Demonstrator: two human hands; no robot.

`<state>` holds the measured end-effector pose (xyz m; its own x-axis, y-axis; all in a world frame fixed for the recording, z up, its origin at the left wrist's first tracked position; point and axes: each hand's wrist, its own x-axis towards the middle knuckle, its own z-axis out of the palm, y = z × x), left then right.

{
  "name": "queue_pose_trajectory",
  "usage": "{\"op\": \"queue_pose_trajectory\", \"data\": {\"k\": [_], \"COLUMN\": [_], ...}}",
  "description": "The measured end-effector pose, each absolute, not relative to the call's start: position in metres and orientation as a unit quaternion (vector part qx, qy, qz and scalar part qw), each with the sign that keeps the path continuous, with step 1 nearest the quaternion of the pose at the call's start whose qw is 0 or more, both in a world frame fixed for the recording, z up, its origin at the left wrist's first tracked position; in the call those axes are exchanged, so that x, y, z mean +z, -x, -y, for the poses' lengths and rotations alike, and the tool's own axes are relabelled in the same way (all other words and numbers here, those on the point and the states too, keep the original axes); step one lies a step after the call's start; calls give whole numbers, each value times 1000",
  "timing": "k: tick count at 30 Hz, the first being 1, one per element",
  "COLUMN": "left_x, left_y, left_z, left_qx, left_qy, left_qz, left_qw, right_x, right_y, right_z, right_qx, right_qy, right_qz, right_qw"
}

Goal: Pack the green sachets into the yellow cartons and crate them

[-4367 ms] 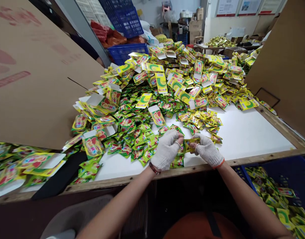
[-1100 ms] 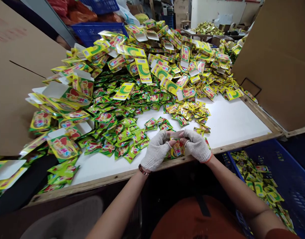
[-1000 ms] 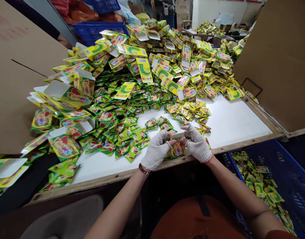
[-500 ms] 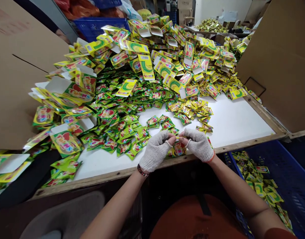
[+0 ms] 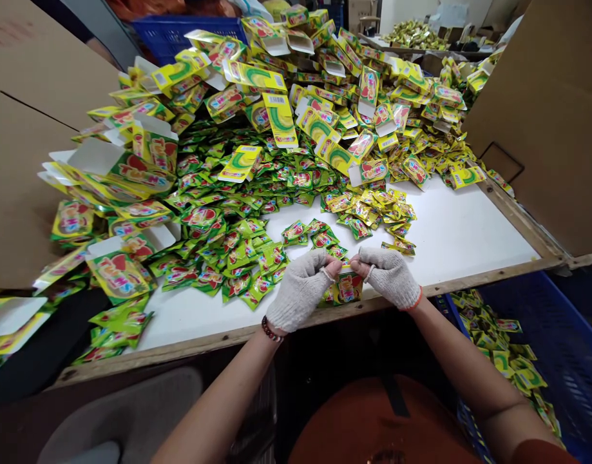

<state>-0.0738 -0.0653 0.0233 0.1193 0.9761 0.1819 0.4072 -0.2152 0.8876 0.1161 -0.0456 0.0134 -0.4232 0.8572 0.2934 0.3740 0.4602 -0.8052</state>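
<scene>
A small green and yellow candy box (image 5: 348, 289) with a watermelon picture stands at the front edge of the table. My left hand (image 5: 303, 289), in a white fingerless knit glove, is closed with thumb and forefinger pinched at the box's upper left edge. At the upper right edge, my right hand (image 5: 390, 277), gloved the same way, pinches with its thumb and fingertips. Just behind my hands lie a few green candy sachets (image 5: 323, 237) and a heap of yellow candy sachets (image 5: 368, 209). The fingertips cover part of the box top.
Many open candy boxes (image 5: 276, 119) are piled at the back, above a mound of green sachets (image 5: 257, 245). Cardboard panels (image 5: 537, 129) flank the white tabletop (image 5: 464, 225). A blue crate (image 5: 556, 335) with filled packs sits low on the right. Another blue crate (image 5: 189, 32) stands behind.
My hands stay at the box, with the right fingertips shifted slightly right and the gap between the hands a little wider. The camera view has moved slightly.
</scene>
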Motion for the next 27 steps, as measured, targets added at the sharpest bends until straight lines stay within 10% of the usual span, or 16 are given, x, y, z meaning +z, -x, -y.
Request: {"op": "queue_pose_trajectory", "data": {"k": [10,21,27], "left_x": [-4,2,9], "left_y": [86,82,53], "left_z": [78,58,4], "left_qx": [448,428,280], "left_qy": [-843,-683,-718], "left_qz": [-290,-500,-610], "left_qw": [67,318,185], "right_x": [-20,9,15], "right_y": [-137,-163,-204], "right_z": [63,63,53], "right_qx": [87,449,440], "right_qy": [257,472,509], "right_qz": [886,514,536], "right_qw": [375,558,510]}}
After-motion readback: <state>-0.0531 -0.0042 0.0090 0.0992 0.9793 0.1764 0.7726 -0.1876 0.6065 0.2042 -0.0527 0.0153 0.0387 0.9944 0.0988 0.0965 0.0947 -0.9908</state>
